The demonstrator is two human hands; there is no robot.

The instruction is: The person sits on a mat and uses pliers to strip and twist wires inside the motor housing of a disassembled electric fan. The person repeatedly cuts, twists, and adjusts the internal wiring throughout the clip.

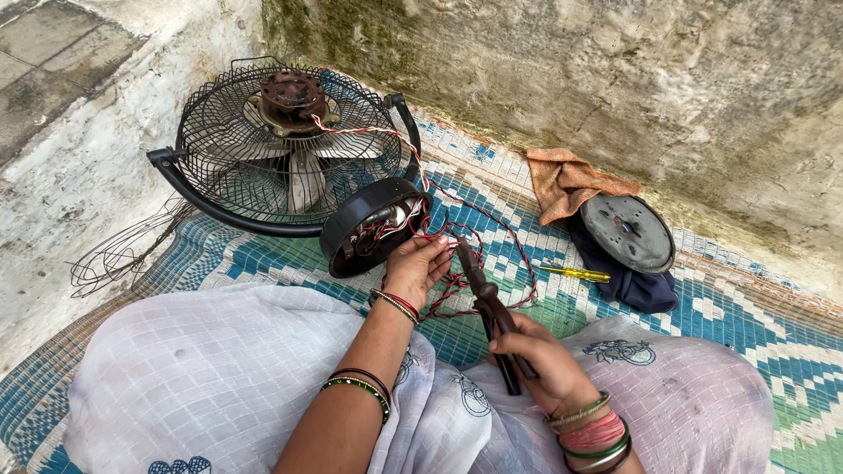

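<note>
The right hand [537, 355] was clenched round the handles of dark, rusty metal pliers [488, 309], jaws up near the twisted red-and-black wires [457, 283]. The left hand [416, 266] pinched those wires in its fingers beside the round black plastic fan base [369, 226] on the woven mat [720, 307]. The wires looked thin, limp and easily nicked, best held close to the cut; the pliers stiff and heavy.

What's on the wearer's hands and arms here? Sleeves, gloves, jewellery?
Both hands are bare: no gloves, no sleeves in view. The left hand has thin gold and red bangles at the wrist, plus a black and a green-gold bangle higher up the forearm. The right hand has a stack: gold, pink-red, green and silver bangles.
</note>
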